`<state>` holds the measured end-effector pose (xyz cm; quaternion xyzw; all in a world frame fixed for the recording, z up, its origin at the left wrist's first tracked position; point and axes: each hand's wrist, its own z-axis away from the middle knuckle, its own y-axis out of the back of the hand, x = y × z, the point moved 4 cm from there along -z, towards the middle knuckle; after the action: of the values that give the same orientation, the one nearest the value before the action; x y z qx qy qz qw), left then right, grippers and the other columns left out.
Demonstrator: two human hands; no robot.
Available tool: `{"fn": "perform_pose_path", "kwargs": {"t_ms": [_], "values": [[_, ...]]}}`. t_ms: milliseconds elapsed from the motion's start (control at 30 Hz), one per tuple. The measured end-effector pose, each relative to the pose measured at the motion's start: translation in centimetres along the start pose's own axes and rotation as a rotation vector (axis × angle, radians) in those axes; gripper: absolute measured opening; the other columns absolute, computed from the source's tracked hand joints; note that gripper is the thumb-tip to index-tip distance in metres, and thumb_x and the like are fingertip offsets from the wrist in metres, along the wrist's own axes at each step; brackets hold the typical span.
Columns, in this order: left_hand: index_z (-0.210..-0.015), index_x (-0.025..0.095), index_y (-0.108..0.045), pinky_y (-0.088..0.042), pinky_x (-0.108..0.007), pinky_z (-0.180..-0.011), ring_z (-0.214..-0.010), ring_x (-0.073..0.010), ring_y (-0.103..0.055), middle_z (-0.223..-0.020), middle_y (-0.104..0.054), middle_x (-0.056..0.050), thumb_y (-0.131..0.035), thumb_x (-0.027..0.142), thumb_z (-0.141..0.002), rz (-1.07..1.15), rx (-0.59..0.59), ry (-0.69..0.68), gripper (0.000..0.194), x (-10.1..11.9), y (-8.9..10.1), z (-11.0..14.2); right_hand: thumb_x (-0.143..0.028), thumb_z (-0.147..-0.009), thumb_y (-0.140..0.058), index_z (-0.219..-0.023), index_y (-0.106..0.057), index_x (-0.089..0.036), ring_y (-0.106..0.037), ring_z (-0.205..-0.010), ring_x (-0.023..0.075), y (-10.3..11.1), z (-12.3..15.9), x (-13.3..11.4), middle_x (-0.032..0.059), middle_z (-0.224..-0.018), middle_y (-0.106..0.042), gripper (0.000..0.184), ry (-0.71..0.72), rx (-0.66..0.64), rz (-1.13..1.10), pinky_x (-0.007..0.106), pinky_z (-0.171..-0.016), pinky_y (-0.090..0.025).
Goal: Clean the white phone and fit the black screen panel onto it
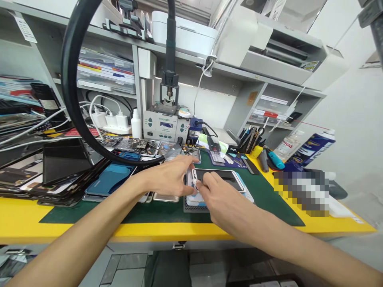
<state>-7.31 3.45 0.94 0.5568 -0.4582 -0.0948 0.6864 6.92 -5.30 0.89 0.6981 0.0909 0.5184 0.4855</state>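
The white-framed phone [221,180] lies on a pale pad over a grey mesh base [196,208], on the green mat [266,195] of my yellow surface [167,232]. At far left, dark phone parts [67,161] sit stacked, then blue panels [109,179]. My left hand [169,175] has thumb and fingers wide apart at the phone's left end; my right hand [220,195] narrows to a pinch there. I cannot tell what either grips. Farther right stands a blue spray can [315,146].
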Motion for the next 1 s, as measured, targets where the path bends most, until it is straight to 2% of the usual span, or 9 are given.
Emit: {"fn": "perform_pose_path", "kwargs": {"t_ms": [300, 400, 633, 733, 833, 1000], "values": [[-0.155, 0.011, -0.036, -0.048, -0.043, -0.109, -0.134, -0.0355, -0.055, -0.147, -0.055, -0.018, -0.064, 0.054, -0.085, -0.005, 0.021, -0.021, 0.086, 0.1, 0.1, 0.0, -0.005, -0.081, -0.058, -0.093, -0.070, -0.010, -0.040, -0.078, 0.0248, 0.8, 0.4, 0.7, 0.0078, -0.077, -0.049, 0.018, 0.061, 0.022, -0.058, 0.038, -0.064, -0.029], [-0.155, 0.013, -0.036, -0.050, -0.043, -0.106, -0.133, -0.0363, -0.055, -0.146, -0.055, -0.018, -0.066, 0.051, -0.084, -0.003, 0.025, -0.019, 0.086, 0.2, 0.1, 0.0, -0.002, -0.083, -0.055, -0.092, -0.070, -0.009, -0.042, -0.079, 0.0244, 0.5, 0.1, 1.2, 0.0086, -0.081, -0.052, 0.019, 0.050, 0.007, -0.111, 0.037, -0.065, -0.031], [-0.157, 0.014, -0.033, -0.049, -0.044, -0.107, -0.137, -0.0368, -0.052, -0.151, -0.052, -0.018, -0.067, 0.050, -0.082, 0.010, 0.011, 0.023, 0.090, 0.2, 0.0, 0.1, 0.001, -0.087, -0.053, -0.113, -0.071, -0.004, -0.048, -0.086, 0.0251, -0.9, -1.4, 2.6, 0.0106, -0.089, -0.059, 0.032, -0.006, -0.033, -0.188, 0.036, -0.074, -0.035], [-0.156, 0.015, -0.036, -0.048, -0.045, -0.109, -0.139, -0.0370, -0.050, -0.152, -0.050, -0.019, -0.068, 0.050, -0.082, 0.015, 0.027, 0.018, 0.088, 0.2, 0.0, 0.1, 0.000, -0.090, -0.052, -0.113, -0.070, -0.005, -0.050, -0.089, 0.0251, -1.3, -2.0, 3.1, 0.0116, -0.094, -0.061, 0.030, -0.040, -0.064, -0.216, 0.036, -0.076, -0.037], [-0.146, 0.017, -0.045, -0.048, -0.046, -0.107, -0.135, -0.0371, -0.053, -0.147, -0.053, -0.018, -0.070, 0.052, -0.081, 0.023, 0.042, 0.012, 0.079, 0.4, 0.0, 0.0, -0.002, -0.090, -0.055, -0.109, -0.070, -0.006, -0.053, -0.092, 0.0264, -1.5, -2.5, 3.4, 0.0131, -0.095, -0.062, 0.025, -0.086, -0.093, -0.230, 0.036, -0.077, -0.038], [-0.139, 0.020, -0.050, -0.049, -0.047, -0.102, -0.127, -0.0367, -0.058, -0.138, -0.059, -0.016, -0.071, 0.049, -0.080, 0.028, 0.073, -0.001, 0.069, 0.7, 0.0, -0.1, -0.003, -0.088, -0.059, -0.099, -0.071, -0.007, -0.055, -0.094, 0.0298, -1.5, -3.0, 3.4, 0.0136, -0.088, -0.062, 0.017, -0.152, -0.127, -0.236, 0.037, -0.077, -0.038]]}}
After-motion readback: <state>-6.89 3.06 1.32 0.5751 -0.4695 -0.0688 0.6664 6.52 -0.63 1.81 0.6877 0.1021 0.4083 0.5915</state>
